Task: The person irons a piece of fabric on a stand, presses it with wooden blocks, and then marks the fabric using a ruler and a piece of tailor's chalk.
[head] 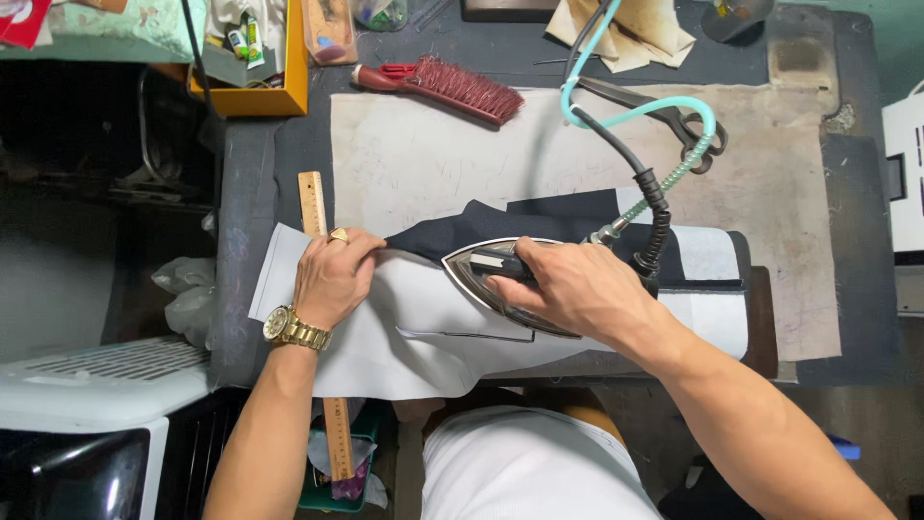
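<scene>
Right hand (pixel 577 289) closed around the handle of a steam iron (pixel 500 279), its pointed nose aimed left, the sole flat on white cloth (pixel 404 337) at the near edge of the work table (pixel 857 193). Left hand (pixel 332 274) lies flat, fingers bent, knuckles up, pressing the white cloth down just ahead of the iron's nose; likely this keeps the fabric taut and stops it creeping. A dark cloth piece (pixel 539 217) lies partly under the iron, its edge tucked beneath the white layer.

A wooden ruler (pixel 314 202) runs under the left hand and hangs off the near edge. The iron's black cord and teal hose (pixel 616 116) loop up toward the far edge, clear of the pressing area. A red brush (pixel 452 87) and black scissors (pixel 674 116) rest at the far side, well apart from both hands.
</scene>
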